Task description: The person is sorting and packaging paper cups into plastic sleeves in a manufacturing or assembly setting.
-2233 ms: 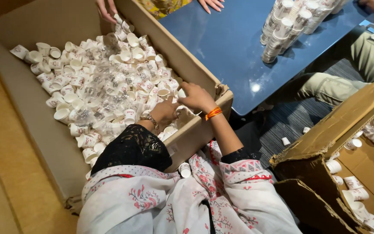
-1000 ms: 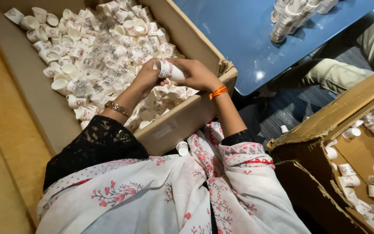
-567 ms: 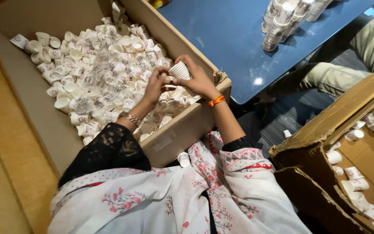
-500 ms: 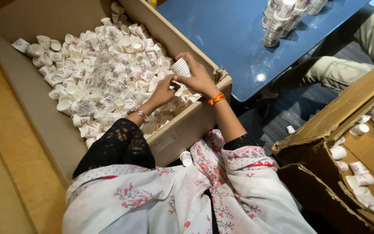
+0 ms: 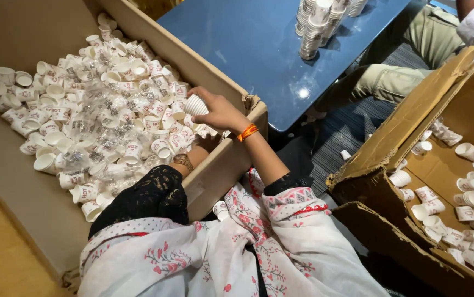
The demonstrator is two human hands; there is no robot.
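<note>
A large cardboard box [image 5: 223, 170] in front of me holds a heap of small white paper cups [image 5: 94, 115] mixed with clear plastic wrappers. My right hand [image 5: 223, 113], an orange band at its wrist, is over the box's near right corner, shut on a short white stack of cups [image 5: 195, 104]. My left arm, in a black lace sleeve with a wristwatch [image 5: 182, 160], reaches down into the box just under the right wrist. My left hand [image 5: 208, 142] is mostly hidden among the cups by the box wall.
A blue table [image 5: 248, 49] stands beyond the box with tall cup stacks [image 5: 319, 25] on it. Another person's legs in green trousers [image 5: 396, 82] are at the upper right. A second open cardboard box [image 5: 391, 148] with scattered cups lies to the right. One cup [image 5: 345, 155] lies on the striped carpet.
Both hands were together on the cup stack above the box. Now the left hand has dropped into the box and the right hand alone holds the stack.
</note>
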